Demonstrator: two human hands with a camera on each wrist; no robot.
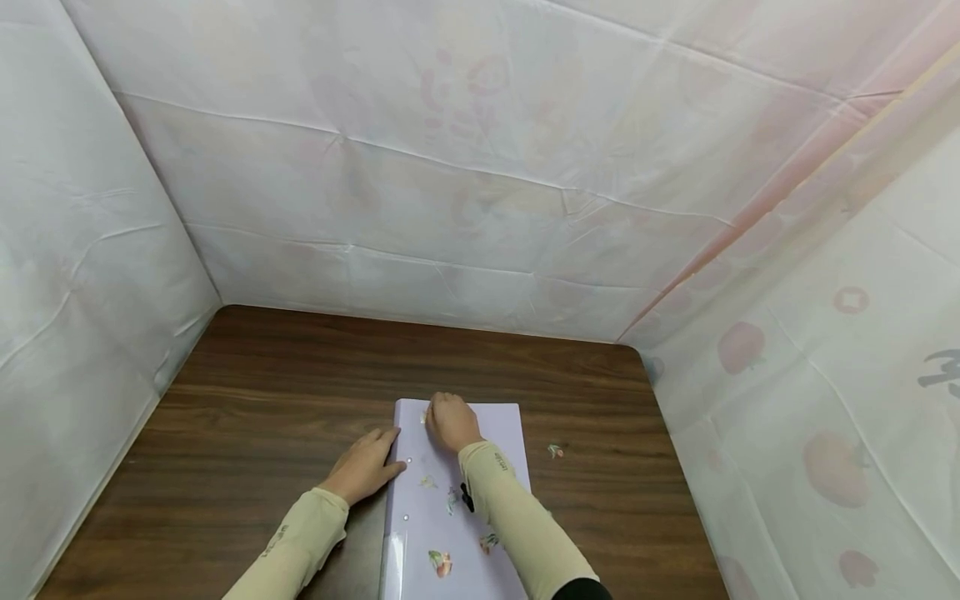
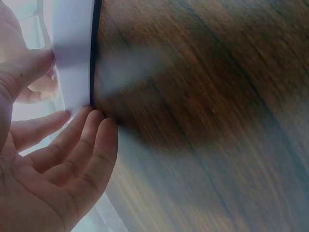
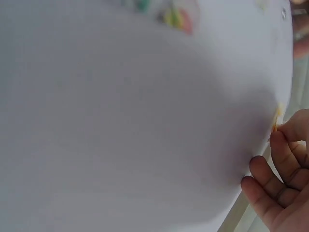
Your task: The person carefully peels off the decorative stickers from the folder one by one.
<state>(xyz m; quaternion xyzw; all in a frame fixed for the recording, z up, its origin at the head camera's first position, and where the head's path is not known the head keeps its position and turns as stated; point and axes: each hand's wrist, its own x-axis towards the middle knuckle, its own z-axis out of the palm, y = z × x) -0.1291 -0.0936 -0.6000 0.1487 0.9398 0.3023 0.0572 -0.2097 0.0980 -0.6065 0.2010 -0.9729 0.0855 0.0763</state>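
A lilac binder lies on the wooden table, its spine along the left side in the head view. My left hand rests at that spine, thumb over the cover's edge. In the left wrist view, its fairly straight fingertips touch the spine's foot. My right hand is at the top left of the cover and pinches a small yellowish sticker between thumb and forefinger. Several stickers lie on the cover, including a red and green one near the front and a leafy one.
A small red and green sticker lies on the table to the right of the binder. Pale printed sheeting hangs behind the table and along both sides. The right forearm crosses over part of the cover.
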